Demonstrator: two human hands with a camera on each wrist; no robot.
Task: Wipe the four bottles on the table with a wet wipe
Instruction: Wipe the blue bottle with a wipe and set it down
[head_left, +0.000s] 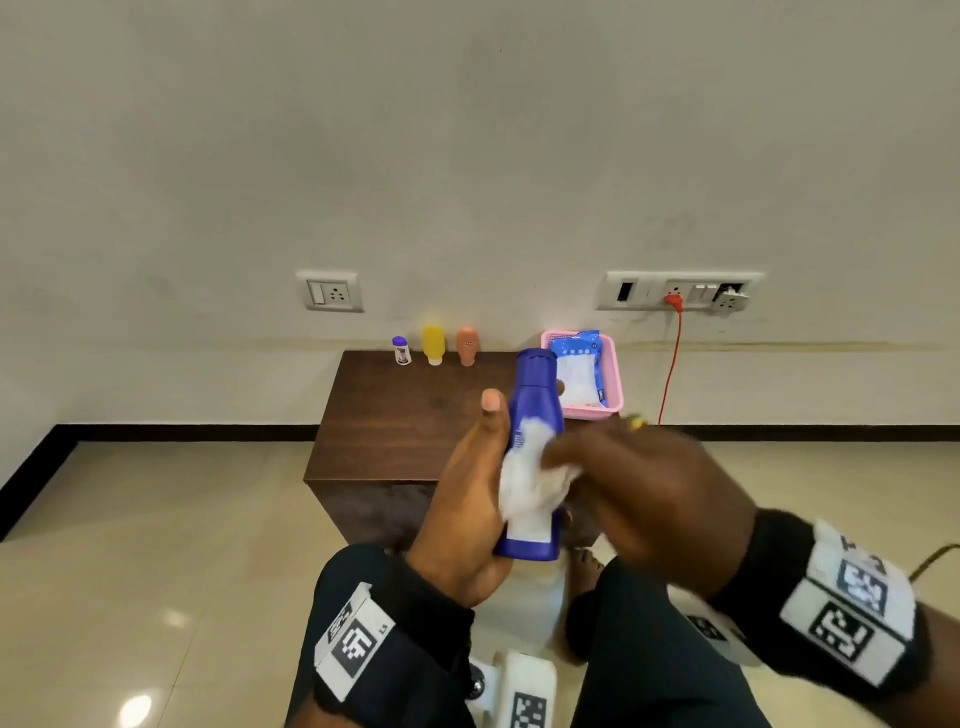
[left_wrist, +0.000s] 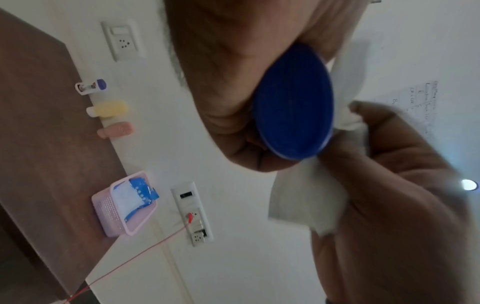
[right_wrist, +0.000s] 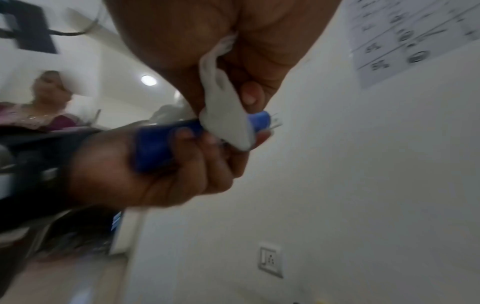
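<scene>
While gripped in left hand (head_left: 467, 499), blue bottle (head_left: 535, 395) rubbed with wet wipe (head_left: 530, 478) pinched in right hand (head_left: 649, 493); apparently three bottles (head_left: 434, 345), upper centre, still waiting.

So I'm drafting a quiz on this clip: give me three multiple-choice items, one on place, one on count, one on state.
1. Where is the wipes pack?
A. in the pink basket
B. on the floor
C. beside the yellow bottle

2. How many bottles stand on the table?
A. one
B. three
C. four

3. What is the left hand doing?
A. resting open
B. gripping the blue bottle
C. holding the wipe

Key: A, the wipes pack lies in the pink basket; B, three small ones stand along the table's back edge; B, the left hand grips the blue bottle while the right hand rubs the wipe on it.
</scene>
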